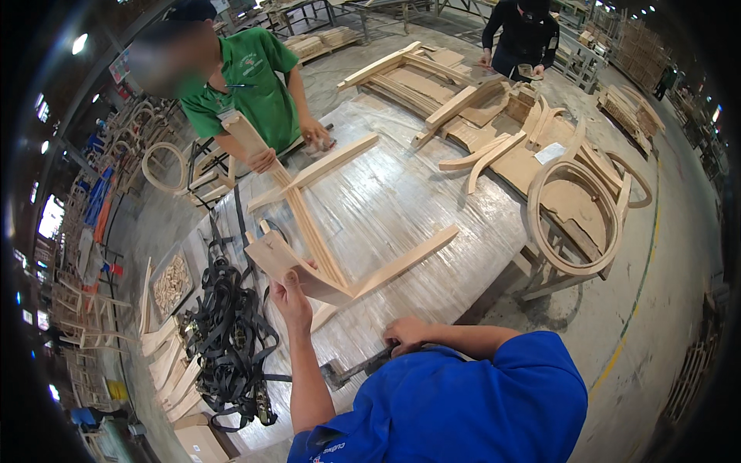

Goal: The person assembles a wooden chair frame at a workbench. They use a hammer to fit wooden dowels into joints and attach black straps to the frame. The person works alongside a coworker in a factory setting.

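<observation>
My left hand (292, 301) grips the edge of a wide, curved wooden panel (297, 266). That panel joins long rails (312, 220) and a leg (409, 258) of a pale wooden frame resting on the plastic-covered table (401, 185). Close to my body, my right hand (407, 334) is closed around the dark handle of what looks like a hammer (343, 375), its head low over the table edge. Across from me, a co-worker in green has one hand (262, 160) on the frame's other curved end (245, 135) and the other hand (316, 133) by a second leg (336, 166).
Tangled black straps (231, 332) lie at the left, by a tray of small wooden pieces (171, 285) and loose curved parts (174, 363). A cardboard box (202, 440) sits below. Rightward, another bench bears wooden parts and an oval ring (540, 231); a person in black (525, 35) stands behind.
</observation>
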### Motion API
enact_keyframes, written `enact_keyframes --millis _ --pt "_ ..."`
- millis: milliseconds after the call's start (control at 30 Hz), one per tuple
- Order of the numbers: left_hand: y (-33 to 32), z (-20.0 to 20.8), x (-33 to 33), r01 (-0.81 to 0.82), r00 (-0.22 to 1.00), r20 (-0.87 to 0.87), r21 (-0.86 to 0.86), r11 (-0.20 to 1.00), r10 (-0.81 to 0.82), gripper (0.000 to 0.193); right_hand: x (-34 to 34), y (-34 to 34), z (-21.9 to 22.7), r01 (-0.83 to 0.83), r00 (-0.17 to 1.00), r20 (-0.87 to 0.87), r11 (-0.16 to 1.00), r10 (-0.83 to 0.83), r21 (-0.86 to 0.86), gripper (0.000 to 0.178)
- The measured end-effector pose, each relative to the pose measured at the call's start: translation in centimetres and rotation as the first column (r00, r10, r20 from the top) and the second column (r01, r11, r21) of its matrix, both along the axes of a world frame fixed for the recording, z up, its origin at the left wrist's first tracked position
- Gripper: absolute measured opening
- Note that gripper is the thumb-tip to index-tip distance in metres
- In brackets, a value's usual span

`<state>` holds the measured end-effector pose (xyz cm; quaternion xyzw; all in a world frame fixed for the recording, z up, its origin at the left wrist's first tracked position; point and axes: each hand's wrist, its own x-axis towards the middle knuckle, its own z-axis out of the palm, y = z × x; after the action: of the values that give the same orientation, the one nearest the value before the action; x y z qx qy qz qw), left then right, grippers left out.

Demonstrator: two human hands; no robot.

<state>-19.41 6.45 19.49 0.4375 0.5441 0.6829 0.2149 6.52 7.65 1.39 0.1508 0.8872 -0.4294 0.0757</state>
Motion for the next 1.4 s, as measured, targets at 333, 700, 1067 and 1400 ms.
enact_keyframes --millis 333,700,1067,1400 --pt "-0.1 -0.1 0.0 0.102 0.991 0.091 0.001 0.995 -0.102 0.031 -1.1 3.7 2.8 0.345 0.938 0.091 0.926 -0.334 -0.151 0.044" --pt "0.2 -1.3 -0.4 0.080 0.992 0.091 0.033 0.996 -0.082 0.038 -0.4 2.6 1.9 0.317 0.939 0.139 0.948 -0.315 0.004 0.028" --pt "-0.6 -5.7 -1.3 0.067 0.998 -0.006 0.025 0.997 -0.067 0.029 -1.8 -3.8 1.2 -0.037 0.992 0.127 0.948 -0.004 0.315 0.030" --pt "-1.8 -4.6 -0.9 0.084 0.983 -0.160 -0.081 0.993 -0.096 0.043 0.9 -7.9 0.9 0.310 0.941 0.011 0.874 -0.339 0.373 0.039"
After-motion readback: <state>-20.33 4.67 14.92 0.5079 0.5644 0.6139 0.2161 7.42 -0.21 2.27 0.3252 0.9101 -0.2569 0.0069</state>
